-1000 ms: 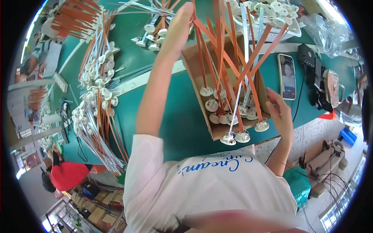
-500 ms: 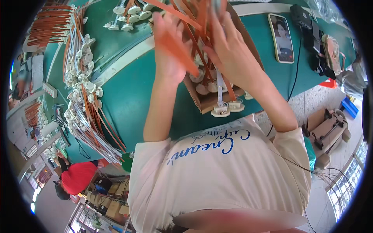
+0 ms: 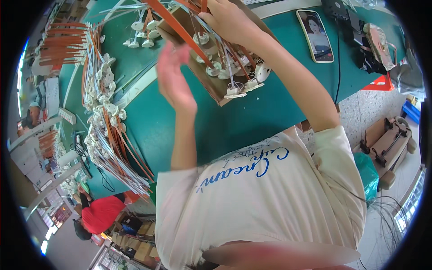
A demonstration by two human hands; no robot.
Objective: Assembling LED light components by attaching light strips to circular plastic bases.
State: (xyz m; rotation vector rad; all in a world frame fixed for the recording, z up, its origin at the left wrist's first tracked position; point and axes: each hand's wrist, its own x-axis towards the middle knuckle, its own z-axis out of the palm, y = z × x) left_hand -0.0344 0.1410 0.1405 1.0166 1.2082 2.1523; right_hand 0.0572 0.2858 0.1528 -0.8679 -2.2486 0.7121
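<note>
A cardboard box stands on the green table, holding several round white pieces with long orange and white strips attached. Two of the white pieces overhang its near end. My right hand is over the far part of the box, its fingers closed on an orange strip; the rest of that grip is out of sight at the top edge. Beside the box's left wall is my left hand, smeared by motion, fingers stretched out and holding nothing. A long orange strip slants into the box near it.
A long heap of white pieces with strips covers the table's left side. More white pieces lie beyond the box. At right are a lit phone, a black cable and a small pouch. A person in red is at lower left.
My left hand has let go of the orange strip and drawn away left of the box. My right hand has shifted up and left. The box appears higher and further left in view.
</note>
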